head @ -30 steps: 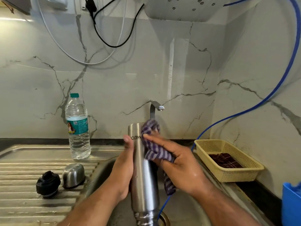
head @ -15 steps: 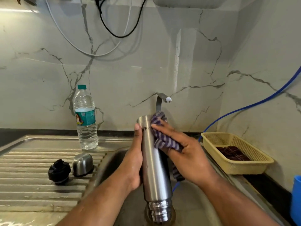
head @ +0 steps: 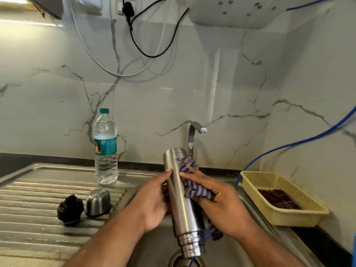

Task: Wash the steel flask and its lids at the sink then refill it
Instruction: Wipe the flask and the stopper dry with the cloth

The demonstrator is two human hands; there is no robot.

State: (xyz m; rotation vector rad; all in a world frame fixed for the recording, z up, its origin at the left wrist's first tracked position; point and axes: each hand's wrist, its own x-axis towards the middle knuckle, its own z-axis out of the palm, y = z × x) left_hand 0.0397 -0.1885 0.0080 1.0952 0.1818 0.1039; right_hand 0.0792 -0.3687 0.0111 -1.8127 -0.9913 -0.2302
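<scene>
holding steel flask point(head: 181, 199) mouth-down over sink basin point(head: 158, 247), left hand point(head: 152, 205) fingers curled round it, right hand point(head: 221, 205) fingers pinching striped cloth point(head: 194, 187) against it, black lid point(head: 70, 210) and steel cap point(head: 98, 202) on drainboard point(head: 28, 209) near basin's left edge

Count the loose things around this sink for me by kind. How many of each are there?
Flasks: 1, the steel flask
Lids: 2, a black lid and a steel lid
Bottles: 1, a water bottle
Cloths: 2, a striped cloth and a dark cloth
Baskets: 1, the yellow basket
Total: 7
</scene>
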